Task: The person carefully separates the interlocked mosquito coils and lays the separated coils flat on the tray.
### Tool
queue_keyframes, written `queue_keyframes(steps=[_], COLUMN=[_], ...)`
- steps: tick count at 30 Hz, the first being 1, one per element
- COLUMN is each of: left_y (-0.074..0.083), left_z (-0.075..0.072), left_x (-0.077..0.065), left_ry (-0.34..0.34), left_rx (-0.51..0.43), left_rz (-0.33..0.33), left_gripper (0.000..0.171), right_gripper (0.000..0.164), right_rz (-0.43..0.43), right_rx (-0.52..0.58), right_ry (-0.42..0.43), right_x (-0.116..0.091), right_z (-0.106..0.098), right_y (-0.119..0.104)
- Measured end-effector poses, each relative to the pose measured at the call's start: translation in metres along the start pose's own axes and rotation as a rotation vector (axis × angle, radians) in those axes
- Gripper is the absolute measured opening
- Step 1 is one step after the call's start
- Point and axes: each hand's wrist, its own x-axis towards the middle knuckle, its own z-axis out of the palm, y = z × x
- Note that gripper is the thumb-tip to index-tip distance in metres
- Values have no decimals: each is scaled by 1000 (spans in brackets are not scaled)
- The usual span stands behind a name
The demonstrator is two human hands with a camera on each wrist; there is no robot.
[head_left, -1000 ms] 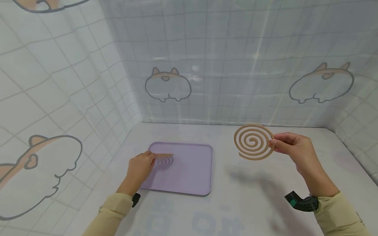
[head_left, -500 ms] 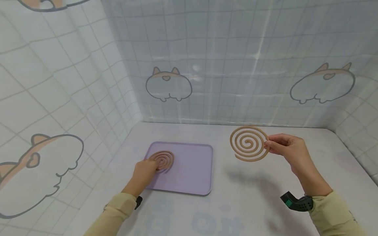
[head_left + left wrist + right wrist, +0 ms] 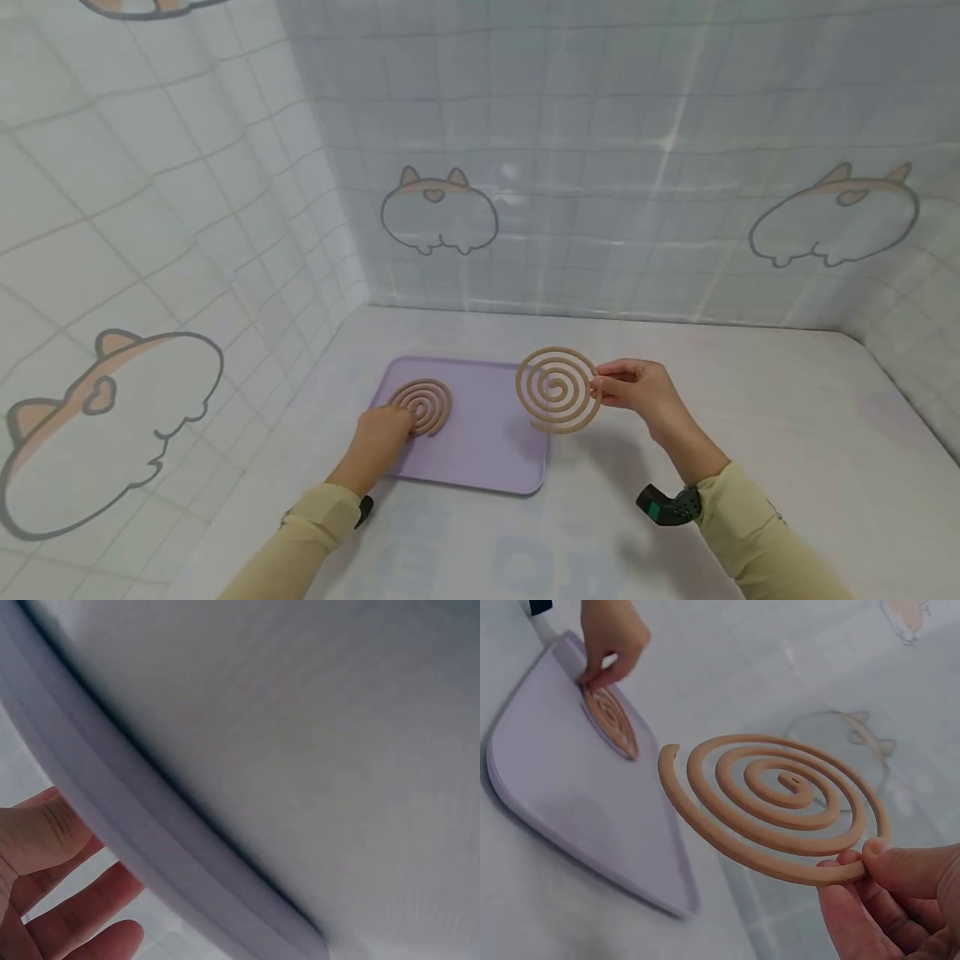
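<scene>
Between thumb and fingers, my right hand (image 3: 637, 390) pinches the outer ring of a tan mosquito coil (image 3: 754, 851), held up in the air near the right edge of a lilac tray (image 3: 480, 467). A second mosquito coil (image 3: 433, 404) is at the left part of that tray, its near edge gripped by my left hand (image 3: 382, 437). In the right wrist view this coil (image 3: 609, 720) looks low over the tray, slightly tilted. The left wrist view shows the tray's rim (image 3: 142, 817) with part of my left hand behind it; the coil is hidden there.
The tray lies on a white table (image 3: 787, 400) with faint printed letters at the front. Tiled-pattern sheeting (image 3: 600, 167) with cartoon animal prints rises behind and at both sides. Black bands (image 3: 667, 505) are worn on the wrists.
My right hand has carried its coil left, toward the tray. My left hand has turned its coil from nearly edge-on to flatter, low over the tray's left part.
</scene>
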Motion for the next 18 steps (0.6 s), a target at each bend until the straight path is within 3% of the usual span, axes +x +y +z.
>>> queue_keyframes(steps=[9,18], left_y=[-1,-4], left_z=[10,12], left_x=[-4,-8], left_ry=[161,219], left_rx=[-12,-2], left_rz=[44,81], left_gripper=[23,24], right_gripper=[27,20], right_rz=[106,161], right_rx=[84,70], right_ry=[-47,-28], right_x=[23,44], right_z=[52,88], right_y=[17,45])
